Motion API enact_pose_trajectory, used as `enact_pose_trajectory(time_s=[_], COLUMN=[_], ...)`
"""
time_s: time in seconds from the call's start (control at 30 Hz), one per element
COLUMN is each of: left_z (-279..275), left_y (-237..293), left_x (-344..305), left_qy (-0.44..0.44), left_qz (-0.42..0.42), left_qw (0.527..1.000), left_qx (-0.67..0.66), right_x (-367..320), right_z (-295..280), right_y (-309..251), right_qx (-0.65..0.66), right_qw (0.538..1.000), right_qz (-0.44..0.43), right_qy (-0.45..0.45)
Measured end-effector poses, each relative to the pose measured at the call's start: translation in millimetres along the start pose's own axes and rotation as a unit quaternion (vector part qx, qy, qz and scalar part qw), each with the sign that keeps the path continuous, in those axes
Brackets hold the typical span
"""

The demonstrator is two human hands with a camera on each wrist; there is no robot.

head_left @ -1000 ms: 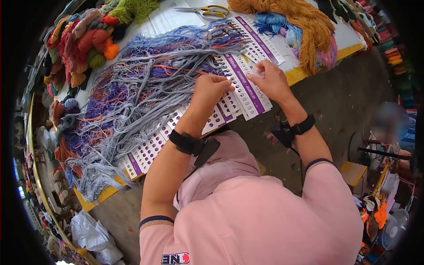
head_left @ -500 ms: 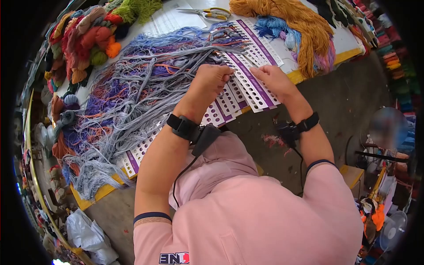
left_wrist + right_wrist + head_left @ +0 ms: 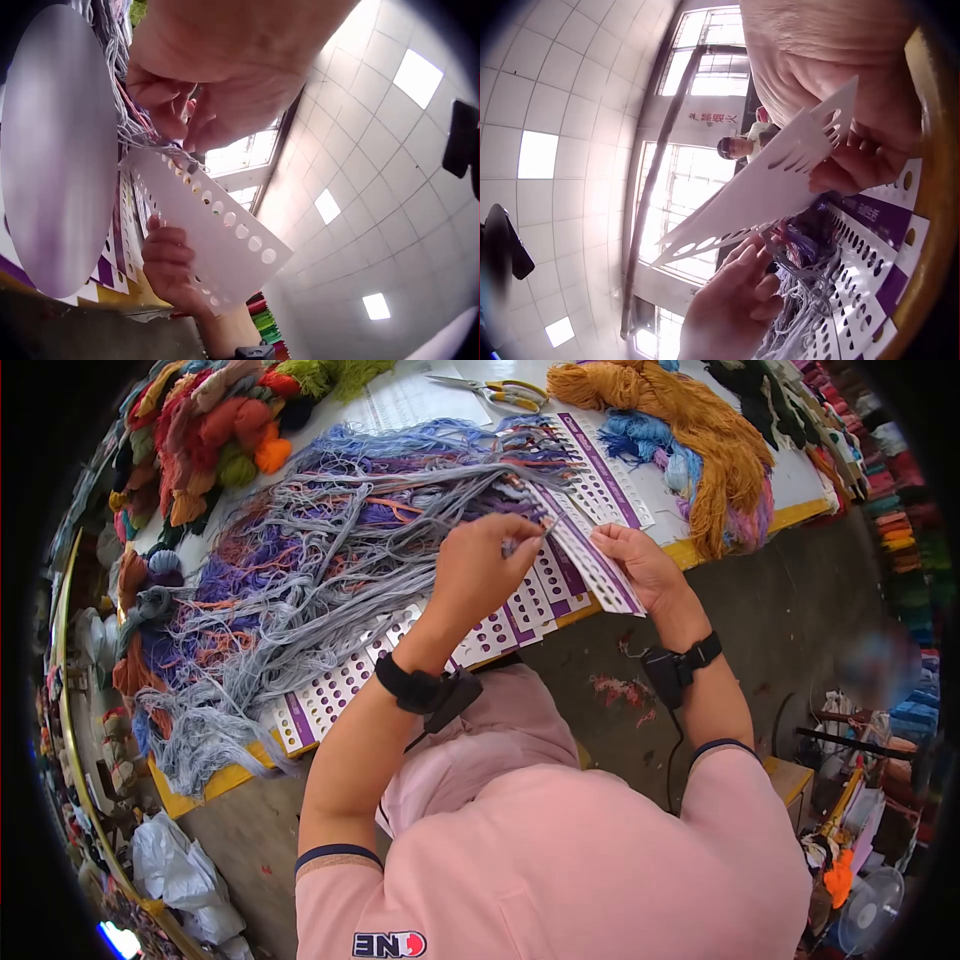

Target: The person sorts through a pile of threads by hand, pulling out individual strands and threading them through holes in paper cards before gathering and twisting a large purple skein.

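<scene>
A white thread card [image 3: 590, 555] with a purple stripe and punched holes along both edges is lifted off the cards under it and tilted. My right hand [image 3: 645, 565] grips its right edge, fingers curled at the underside in the left wrist view. At the card's left row of holes, my left hand [image 3: 487, 565] pinches a thin grey strand of thread between thumb and forefinger. Grey, purple and orange embroidery threads [image 3: 340, 550] spread in a tangled mass left of the hands. In the right wrist view the raised card [image 3: 757, 187] partly hides the left fingertips.
More punched cards [image 3: 510, 615] lie overlapping along the table's yellow edge [image 3: 700, 550]. Yellow-handled scissors [image 3: 510, 395] and a printed sheet [image 3: 410, 405] lie at the back. Brown yarn [image 3: 700, 450] hangs at the right; red and orange skeins [image 3: 235, 420] lie back left.
The card has been raised and tilted by the right hand, which now grips its edge. The left hand has stayed near the card's left holes, its fingertips now pinching a strand.
</scene>
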State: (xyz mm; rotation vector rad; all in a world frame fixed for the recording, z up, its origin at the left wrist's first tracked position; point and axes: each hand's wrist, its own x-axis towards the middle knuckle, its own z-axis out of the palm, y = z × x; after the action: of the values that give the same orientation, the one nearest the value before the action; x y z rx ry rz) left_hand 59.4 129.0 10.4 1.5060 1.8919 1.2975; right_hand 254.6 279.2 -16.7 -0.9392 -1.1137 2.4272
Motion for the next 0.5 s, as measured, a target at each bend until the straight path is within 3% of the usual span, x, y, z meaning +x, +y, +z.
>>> enact_pose_trajectory(time_s=[0.1, 0.13, 0.23, 0.33, 0.5], left_z=[-12, -13, -23, -8, 13], left_y=[-4, -8, -10, -10, 7], left_x=[-10, -10, -4, 1, 5], left_qy=[0.041, 0.106, 0.181, 0.060, -0.001], left_qz=[0.035, 0.026, -0.014, -0.132, -0.287], left_qw=[0.972, 0.962, 0.971, 0.985, 0.883], left_qx=[0.229, 0.251, 0.158, -0.097, -0.371], right_x=[0, 1, 2, 4, 2], right_z=[-1, -1, -2, -2, 3], right_y=[3, 4, 6, 8, 9], right_qx=[0.005, 0.011, 0.018, 0.014, 0.033], right_qw=[1.000, 1.000, 1.000, 1.000, 0.999], right_qz=[-0.005, -0.005, -0.005, -0.006, -0.007], right_qy=[0.002, 0.003, 0.003, 0.004, 0.008])
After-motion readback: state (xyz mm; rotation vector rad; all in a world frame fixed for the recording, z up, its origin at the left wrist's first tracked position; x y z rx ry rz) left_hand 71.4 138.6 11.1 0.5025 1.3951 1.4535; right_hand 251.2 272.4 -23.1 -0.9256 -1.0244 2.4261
